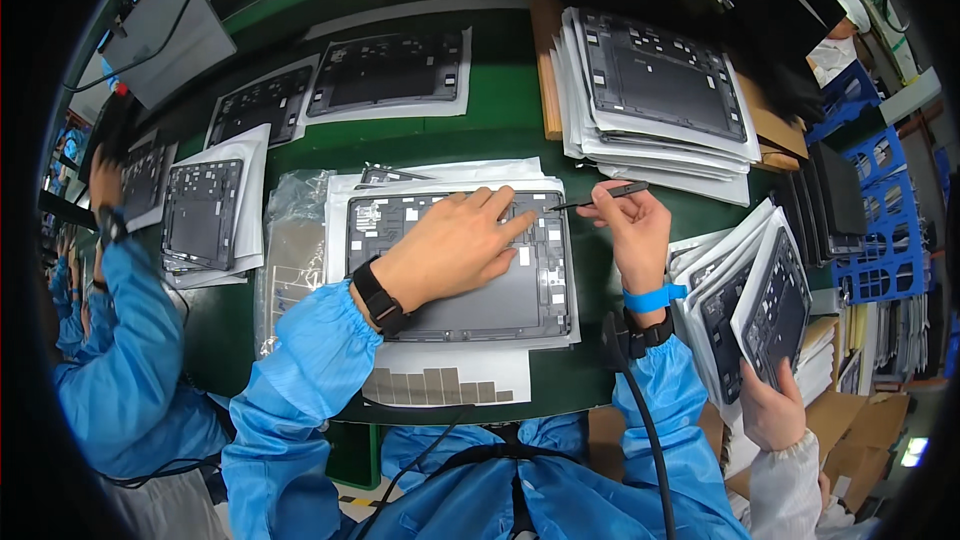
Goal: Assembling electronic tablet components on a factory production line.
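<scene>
A dark grey tablet back cover (pixel 460 315) lies on white sheeting on the green table in front of me. My left hand (pixel 450 245) rests over its upper middle, fingers spread and pointing to the right, holding nothing. In my right hand (pixel 638 232), just beyond the cover's right edge, black tweezers (pixel 625 191) are pinched, their tip pointing left at the cover's upper right corner. Small white and grey pads dot the cover. Below it sits a white sheet (pixel 515 370) with grey rectangular strips, and left of it a clear plastic bag (pixel 290 275).
A tall stack of covers between white sheets (pixel 655 90) stands at the back right. More covers (pixel 385 75) lie at the back left. A co-worker's hand (pixel 772 405) holds covers at right; another's hand (pixel 105 180) is far left. A black cord (pixel 645 410) runs from my right wrist.
</scene>
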### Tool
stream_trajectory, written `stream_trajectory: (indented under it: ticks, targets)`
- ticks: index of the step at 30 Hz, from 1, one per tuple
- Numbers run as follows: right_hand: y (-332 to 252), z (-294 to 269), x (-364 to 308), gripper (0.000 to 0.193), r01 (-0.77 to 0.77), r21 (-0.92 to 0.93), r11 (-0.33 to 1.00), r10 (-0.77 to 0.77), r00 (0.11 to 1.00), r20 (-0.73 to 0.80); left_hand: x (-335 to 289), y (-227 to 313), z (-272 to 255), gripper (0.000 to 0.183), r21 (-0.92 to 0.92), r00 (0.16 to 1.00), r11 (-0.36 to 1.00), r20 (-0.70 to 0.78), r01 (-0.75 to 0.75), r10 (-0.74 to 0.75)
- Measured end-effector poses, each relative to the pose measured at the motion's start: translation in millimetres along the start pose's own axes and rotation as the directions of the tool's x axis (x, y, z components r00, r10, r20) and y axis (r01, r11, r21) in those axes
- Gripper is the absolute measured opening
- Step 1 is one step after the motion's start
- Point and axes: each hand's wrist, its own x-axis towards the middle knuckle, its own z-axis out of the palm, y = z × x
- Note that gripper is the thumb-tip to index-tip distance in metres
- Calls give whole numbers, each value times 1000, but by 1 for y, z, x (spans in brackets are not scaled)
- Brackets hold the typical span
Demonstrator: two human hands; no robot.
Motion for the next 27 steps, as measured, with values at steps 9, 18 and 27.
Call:
stream_trajectory:
  ticks: [9, 18, 27]
  targets:
    - [5, 1, 1, 22, -21, 26, 999, 21, 1000, 2, 3, -3, 4, 42, -24, 1000, 1000, -14, -3, 3]
    - [-7, 10, -6, 19, 95, -124, 988, -100, 994, -36, 11, 1, 6, 49, 23, 999, 1000, -42, -2, 3]
    - [-15, 12, -14, 19, 197, -293, 936, -204, 979, 4, 20, 9, 20, 49, 249, 996, 965, -14, -86, 92]
